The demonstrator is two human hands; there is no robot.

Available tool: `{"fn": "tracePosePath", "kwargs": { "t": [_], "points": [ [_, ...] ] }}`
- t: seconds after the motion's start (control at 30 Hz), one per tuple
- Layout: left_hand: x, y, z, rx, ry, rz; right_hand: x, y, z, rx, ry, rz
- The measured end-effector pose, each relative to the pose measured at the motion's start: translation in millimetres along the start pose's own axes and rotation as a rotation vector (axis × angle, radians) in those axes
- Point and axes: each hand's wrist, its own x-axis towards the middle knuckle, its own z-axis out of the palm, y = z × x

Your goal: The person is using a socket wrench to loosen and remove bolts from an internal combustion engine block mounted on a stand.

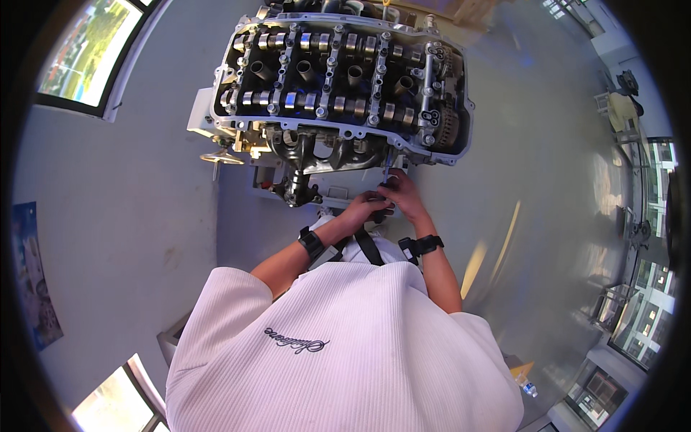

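Apparently, a slim shaft (386, 175) near the engine (330, 79) is pinched by the right hand (407, 196) and, if gripped loosely, could be dropped; the left hand's (366, 209) hold is unclear.

left of the left hand (363, 209), a poster (37, 281) and window (88, 54); right of the right hand (405, 196), a yellow stripe (507, 241).

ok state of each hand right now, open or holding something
Left hand: closed on a small dark object, kind unclear.
Right hand: fingers bent; whether it grips anything cannot be told.
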Motion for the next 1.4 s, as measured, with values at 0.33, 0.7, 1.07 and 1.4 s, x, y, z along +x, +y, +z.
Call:
{"fn": "tracePosePath", "kwargs": {
  "t": [0.33,0.7,1.07,1.4],
  "points": [
    [-1.3,4.1,2.2,-0.111,-0.052,-0.032,-8.7,-4.0,-2.7,0.241,-0.011,0.005],
    [17.0,12.4,12.7,0.075,-0.023,0.015,2.7,-10.3,-13.8,0.320,0.076,0.032],
    [18.5,17.9,17.9,0.037,0.056,-0.041,38.6,-5.2,-7.7,0.531,0.305,-0.076],
    [16.8,23.6,11.1,0.000,0.075,-0.100,69.7,48.5,-21.6,0.386,0.245,-0.314]
  ]
}}
